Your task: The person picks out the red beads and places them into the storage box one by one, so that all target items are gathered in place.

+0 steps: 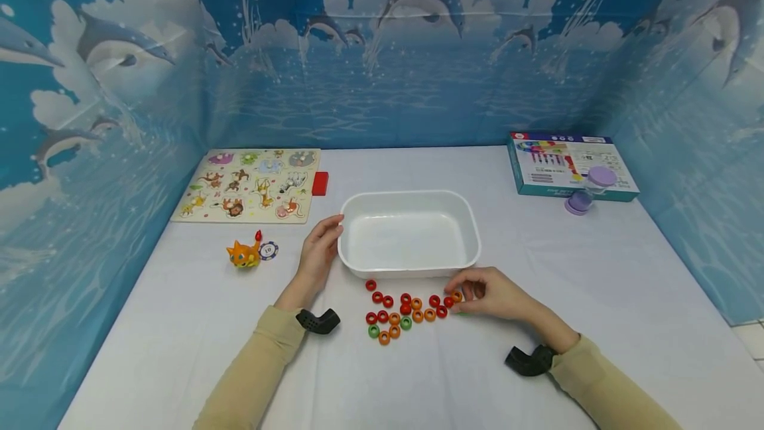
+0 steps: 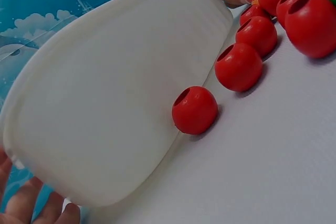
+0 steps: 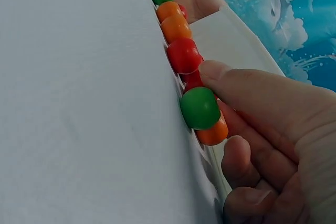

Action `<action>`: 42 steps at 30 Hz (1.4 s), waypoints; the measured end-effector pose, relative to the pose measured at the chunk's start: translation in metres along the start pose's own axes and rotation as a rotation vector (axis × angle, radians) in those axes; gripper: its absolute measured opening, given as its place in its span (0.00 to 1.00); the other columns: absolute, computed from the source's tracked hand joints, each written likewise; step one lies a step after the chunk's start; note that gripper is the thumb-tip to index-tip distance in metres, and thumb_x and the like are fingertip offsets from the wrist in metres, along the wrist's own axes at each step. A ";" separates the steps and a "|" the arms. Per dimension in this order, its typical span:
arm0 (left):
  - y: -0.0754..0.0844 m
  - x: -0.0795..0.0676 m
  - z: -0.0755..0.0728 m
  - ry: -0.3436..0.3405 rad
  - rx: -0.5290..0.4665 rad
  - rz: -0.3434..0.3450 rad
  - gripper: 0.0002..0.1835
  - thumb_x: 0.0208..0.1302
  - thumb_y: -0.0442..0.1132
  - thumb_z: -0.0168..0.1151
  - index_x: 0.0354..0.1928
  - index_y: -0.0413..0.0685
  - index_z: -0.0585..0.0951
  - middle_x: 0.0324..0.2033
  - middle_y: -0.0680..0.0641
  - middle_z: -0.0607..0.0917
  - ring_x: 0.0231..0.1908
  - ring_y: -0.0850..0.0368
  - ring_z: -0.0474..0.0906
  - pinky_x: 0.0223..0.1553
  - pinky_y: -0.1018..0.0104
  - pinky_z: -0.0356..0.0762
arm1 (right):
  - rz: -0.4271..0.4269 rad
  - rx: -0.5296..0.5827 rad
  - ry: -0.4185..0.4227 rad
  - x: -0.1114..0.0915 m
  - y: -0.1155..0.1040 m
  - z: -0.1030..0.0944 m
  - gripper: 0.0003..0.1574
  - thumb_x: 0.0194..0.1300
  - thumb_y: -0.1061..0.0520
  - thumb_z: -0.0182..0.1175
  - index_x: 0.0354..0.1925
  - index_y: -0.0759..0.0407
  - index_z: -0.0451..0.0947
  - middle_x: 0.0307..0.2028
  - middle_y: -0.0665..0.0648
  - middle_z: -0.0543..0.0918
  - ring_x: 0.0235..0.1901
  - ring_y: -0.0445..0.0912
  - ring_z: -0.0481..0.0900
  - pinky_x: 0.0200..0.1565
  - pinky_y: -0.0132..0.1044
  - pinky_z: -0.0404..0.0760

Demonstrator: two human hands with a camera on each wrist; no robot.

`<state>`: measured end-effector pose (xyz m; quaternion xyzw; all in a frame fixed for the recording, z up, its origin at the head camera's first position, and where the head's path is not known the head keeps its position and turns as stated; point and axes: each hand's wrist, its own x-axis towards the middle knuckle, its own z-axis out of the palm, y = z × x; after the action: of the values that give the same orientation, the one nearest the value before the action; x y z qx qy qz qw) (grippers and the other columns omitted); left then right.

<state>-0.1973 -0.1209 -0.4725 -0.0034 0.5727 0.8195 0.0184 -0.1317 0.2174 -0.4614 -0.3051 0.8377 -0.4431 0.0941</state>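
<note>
A white rectangular basin (image 1: 412, 272) stands upright in the middle of the table. My left hand (image 1: 316, 254) rests against its left end, straight fingers (image 2: 50, 208) touching the outer wall in the left wrist view. Round beads with wide holes, red, orange and green, lie loosely in front of the basin. Among the rightmost ones is my right hand (image 1: 495, 294), thumb tip against a red bead (image 3: 192, 80) and index finger on its far side, pinching it. A green bead (image 3: 200, 108) and an orange bead (image 3: 214, 131) sit just below that thumb; the index fingertip is hidden there.
At the back left lies an animal puzzle board (image 1: 251, 184), with a red block (image 1: 319, 183) beside it. A toy cat (image 1: 243, 255) and a round chip (image 1: 268, 251) are nearer. A flat box (image 1: 573, 171) and a purple-capped container (image 1: 580, 202) stand at the back right.
</note>
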 end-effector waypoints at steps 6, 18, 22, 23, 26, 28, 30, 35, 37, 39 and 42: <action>0.000 0.000 0.000 0.000 0.005 -0.002 0.17 0.58 0.41 0.58 0.50 0.47 0.74 0.53 0.48 0.72 0.52 0.53 0.69 0.51 0.67 0.69 | 0.016 -0.030 -0.001 0.000 0.000 0.003 0.18 0.47 0.47 0.68 0.39 0.46 0.79 0.24 0.44 0.75 0.21 0.40 0.67 0.19 0.29 0.67; 0.000 0.001 0.000 -0.002 -0.002 -0.001 0.17 0.59 0.41 0.58 0.51 0.46 0.74 0.53 0.48 0.71 0.52 0.53 0.68 0.52 0.66 0.68 | 0.010 -0.139 0.043 0.001 -0.005 0.008 0.14 0.49 0.51 0.67 0.38 0.43 0.79 0.31 0.41 0.78 0.25 0.39 0.69 0.25 0.29 0.71; -0.001 0.001 0.000 -0.002 -0.007 -0.005 0.17 0.58 0.41 0.58 0.50 0.46 0.74 0.53 0.48 0.72 0.51 0.54 0.69 0.51 0.66 0.69 | -0.009 -0.135 0.081 0.000 -0.006 0.005 0.14 0.48 0.52 0.68 0.37 0.43 0.80 0.28 0.40 0.78 0.24 0.38 0.69 0.23 0.29 0.71; -0.001 0.001 0.000 -0.001 -0.007 -0.005 0.17 0.58 0.41 0.58 0.50 0.46 0.75 0.53 0.48 0.72 0.51 0.54 0.69 0.51 0.66 0.69 | -0.008 -0.137 0.087 0.000 -0.006 0.004 0.14 0.48 0.52 0.68 0.37 0.43 0.80 0.27 0.40 0.77 0.23 0.38 0.69 0.23 0.29 0.71; -0.001 0.001 -0.001 0.001 -0.005 -0.006 0.18 0.58 0.41 0.58 0.51 0.46 0.74 0.53 0.49 0.72 0.51 0.54 0.69 0.52 0.66 0.68 | 0.007 -0.137 0.083 0.000 -0.012 0.000 0.14 0.48 0.53 0.68 0.38 0.45 0.80 0.24 0.39 0.76 0.22 0.37 0.69 0.22 0.29 0.71; 0.000 0.001 -0.001 0.001 -0.005 -0.006 0.18 0.59 0.41 0.57 0.51 0.45 0.74 0.53 0.49 0.72 0.51 0.54 0.69 0.52 0.66 0.68 | 0.019 -0.127 0.051 0.000 -0.019 -0.004 0.15 0.49 0.54 0.67 0.39 0.47 0.80 0.24 0.40 0.76 0.23 0.37 0.70 0.22 0.29 0.72; 0.000 0.000 0.000 0.001 -0.004 -0.009 0.18 0.59 0.41 0.57 0.51 0.45 0.74 0.52 0.49 0.72 0.51 0.54 0.69 0.52 0.66 0.68 | 0.019 -0.088 0.005 -0.001 -0.029 -0.007 0.15 0.49 0.56 0.67 0.39 0.50 0.80 0.26 0.42 0.78 0.24 0.38 0.72 0.24 0.30 0.74; 0.000 0.000 0.000 0.005 -0.007 -0.017 0.17 0.60 0.40 0.56 0.51 0.45 0.74 0.53 0.49 0.72 0.51 0.54 0.69 0.52 0.67 0.69 | -0.092 0.050 -0.109 0.005 -0.070 -0.021 0.15 0.51 0.65 0.64 0.41 0.58 0.78 0.36 0.52 0.80 0.30 0.42 0.76 0.31 0.34 0.79; 0.001 0.000 0.001 0.007 -0.007 -0.019 0.17 0.60 0.39 0.55 0.51 0.45 0.74 0.53 0.49 0.71 0.51 0.55 0.69 0.52 0.67 0.68 | -0.162 0.079 -0.126 0.014 -0.085 -0.029 0.17 0.51 0.69 0.62 0.42 0.60 0.77 0.38 0.54 0.80 0.32 0.43 0.76 0.33 0.36 0.80; 0.002 -0.001 0.001 0.010 -0.005 -0.020 0.17 0.61 0.39 0.55 0.51 0.45 0.74 0.53 0.48 0.71 0.51 0.55 0.69 0.51 0.67 0.69 | -0.216 0.097 -0.133 0.025 -0.093 -0.035 0.17 0.52 0.70 0.60 0.43 0.62 0.77 0.39 0.55 0.79 0.33 0.45 0.76 0.34 0.37 0.80; 0.002 -0.001 0.001 0.015 0.002 -0.020 0.17 0.61 0.40 0.55 0.51 0.46 0.74 0.53 0.49 0.72 0.51 0.55 0.69 0.51 0.67 0.69 | -0.243 0.109 -0.131 0.049 -0.098 -0.042 0.17 0.54 0.71 0.59 0.44 0.64 0.76 0.40 0.57 0.78 0.34 0.46 0.77 0.35 0.38 0.80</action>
<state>-0.1964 -0.1206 -0.4704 -0.0152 0.5736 0.8187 0.0221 -0.1468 0.1759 -0.3530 -0.4271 0.7613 -0.4752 0.1108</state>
